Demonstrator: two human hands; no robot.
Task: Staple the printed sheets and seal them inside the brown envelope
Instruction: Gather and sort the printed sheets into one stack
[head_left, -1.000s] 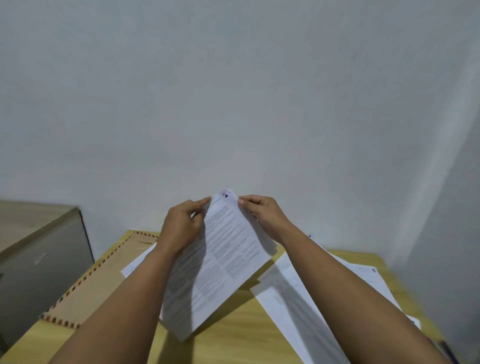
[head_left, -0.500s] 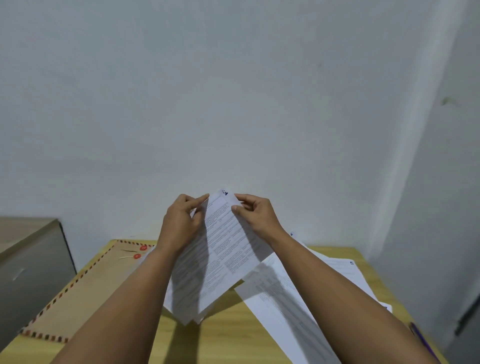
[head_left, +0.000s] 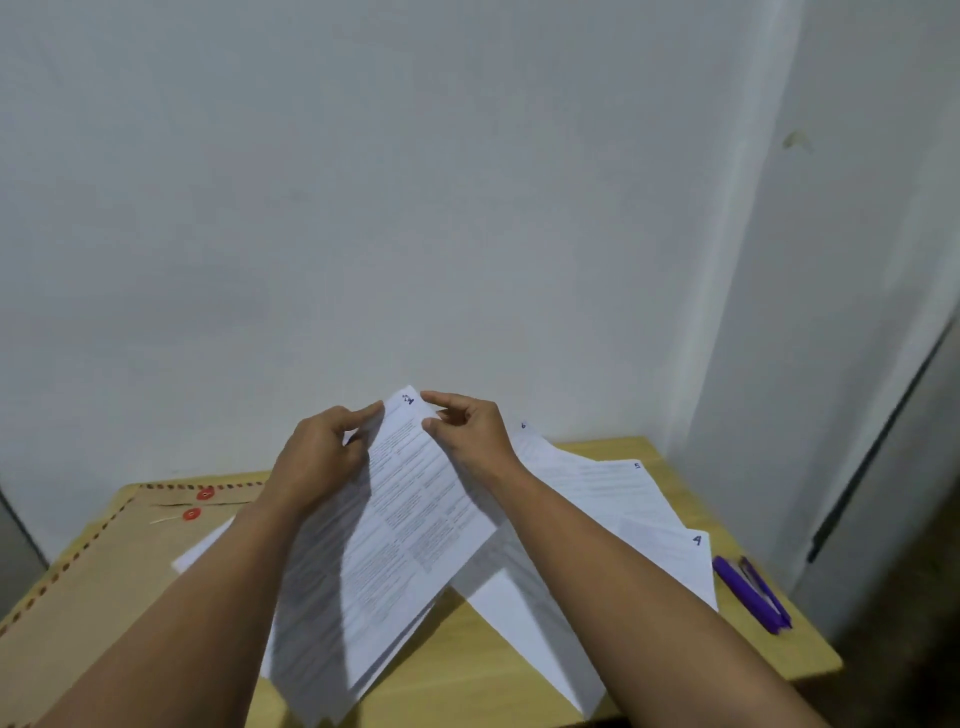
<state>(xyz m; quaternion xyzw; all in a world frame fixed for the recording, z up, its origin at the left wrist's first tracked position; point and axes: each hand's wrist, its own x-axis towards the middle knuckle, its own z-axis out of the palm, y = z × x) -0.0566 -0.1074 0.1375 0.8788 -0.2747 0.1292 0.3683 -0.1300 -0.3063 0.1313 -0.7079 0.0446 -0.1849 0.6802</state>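
Several printed sheets (head_left: 395, 540) hang tilted above the tabletop (head_left: 467, 654), their top corner pinched by the left hand (head_left: 319, 460) and right hand (head_left: 467, 428). Loose numbered pages (head_left: 613, 499) fan out underneath; the brown envelope (head_left: 119, 566) lies left, purple pens (head_left: 750, 592) right.

Single head-worn view, wide-angle, facing forward and slightly down. Wall (head_left: 415, 208) fills the upper frame beyond the left grip (head_left: 322, 462) and right grip (head_left: 467, 431); worktop (head_left: 467, 654) lies close below them.
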